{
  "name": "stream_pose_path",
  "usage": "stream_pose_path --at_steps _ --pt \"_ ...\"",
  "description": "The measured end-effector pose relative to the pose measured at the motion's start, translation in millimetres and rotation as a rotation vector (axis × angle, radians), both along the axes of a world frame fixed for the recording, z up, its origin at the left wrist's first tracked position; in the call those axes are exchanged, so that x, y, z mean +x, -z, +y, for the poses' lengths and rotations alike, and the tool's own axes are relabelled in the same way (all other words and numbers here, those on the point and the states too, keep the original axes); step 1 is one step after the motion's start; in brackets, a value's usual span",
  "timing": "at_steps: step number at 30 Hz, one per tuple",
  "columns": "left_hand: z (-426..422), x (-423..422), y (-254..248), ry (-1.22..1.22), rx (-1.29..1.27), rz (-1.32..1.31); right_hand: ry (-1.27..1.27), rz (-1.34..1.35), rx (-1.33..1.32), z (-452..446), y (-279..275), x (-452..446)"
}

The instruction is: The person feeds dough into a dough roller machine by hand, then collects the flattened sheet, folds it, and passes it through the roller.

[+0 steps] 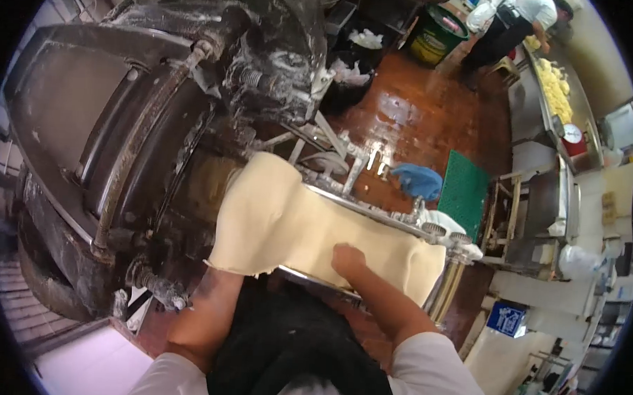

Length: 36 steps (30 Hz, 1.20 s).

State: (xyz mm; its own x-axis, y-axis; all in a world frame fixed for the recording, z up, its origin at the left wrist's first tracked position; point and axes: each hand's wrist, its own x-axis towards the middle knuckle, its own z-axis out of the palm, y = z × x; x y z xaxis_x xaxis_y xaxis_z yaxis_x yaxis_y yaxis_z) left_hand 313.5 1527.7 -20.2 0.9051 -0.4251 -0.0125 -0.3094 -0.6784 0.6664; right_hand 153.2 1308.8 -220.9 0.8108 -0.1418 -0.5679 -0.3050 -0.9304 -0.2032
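A wide sheet of pale dough [308, 222] lies along a metal-edged tray of the machine, its left part raised in a thick fold. My right hand [347, 261] rests on the middle of the sheet near its front edge, with the fingers curled in. My left forearm reaches up under the raised fold at the left, and the dough hides that hand. Beyond the sheet's right end are metal rollers [448, 291] and knobs.
The large floury machine [121, 146] stands at the left. A green bin [436, 37], a green mat [463, 193] and a blue cloth or glove [417, 181] are beyond. Another person [525, 19] bends over a counter with yellow dough pieces [556, 88] and a scale [573, 134].
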Motion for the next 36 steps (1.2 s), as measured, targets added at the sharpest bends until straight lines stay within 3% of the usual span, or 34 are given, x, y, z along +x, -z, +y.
stream_pose_path --at_steps 4,7,13,16,17,18,19,20,21,22,26,29,31,32,33,35,36 --pt "-5 2 6 0.031 -0.005 -0.052 0.444 -0.071 0.357 -28 -40 -7" --pt "-15 7 8 0.064 0.007 -0.125 0.948 0.001 0.817 -38 -49 -13" --pt "-37 15 9 0.138 0.057 -0.318 1.232 0.077 1.163 -38 -76 6" --pt "-44 18 11 0.171 0.117 -0.415 1.213 0.102 1.309 -66 -83 44" --pt "-45 18 12 0.191 0.161 -0.46 1.243 -0.194 1.291 -75 -86 72" --pt "-47 18 14 0.218 0.268 -0.531 1.005 -0.249 1.236 -108 -102 109" --pt "-47 16 20 0.263 0.48 -0.628 1.207 -0.422 1.382 -114 -133 150" --pt "-53 7 22 0.175 -0.006 -0.425 1.095 -0.51 1.385 -130 -167 183" --pt "-53 4 19 0.16 -0.07 -0.386 1.056 -0.495 1.67 -162 -172 213" --pt "-54 3 18 0.151 -0.053 -0.374 1.175 -0.52 1.724 -164 -196 230" --pt "-59 2 20 0.153 0.033 -0.379 1.078 -0.535 1.576 -139 -226 227" --pt "-60 4 25 0.142 0.092 -0.419 1.159 -0.636 1.387 -126 -196 166" --pt "-62 6 33 0.148 0.198 -0.494 1.308 -0.614 1.04 -122 -163 110" --pt "-62 7 36 0.16 0.271 -0.554 1.255 -0.659 0.819 -130 -127 76" --pt "-66 10 37 0.165 0.323 -0.611 1.018 -0.835 0.419 -145 -76 37" --pt "-77 4 16 -0.006 -0.034 -0.234 1.025 -0.692 0.14 -129 -87 -32" --pt "-84 4 10 -0.021 -0.095 -0.175 0.981 -0.61 -0.007 -123 -88 -63"
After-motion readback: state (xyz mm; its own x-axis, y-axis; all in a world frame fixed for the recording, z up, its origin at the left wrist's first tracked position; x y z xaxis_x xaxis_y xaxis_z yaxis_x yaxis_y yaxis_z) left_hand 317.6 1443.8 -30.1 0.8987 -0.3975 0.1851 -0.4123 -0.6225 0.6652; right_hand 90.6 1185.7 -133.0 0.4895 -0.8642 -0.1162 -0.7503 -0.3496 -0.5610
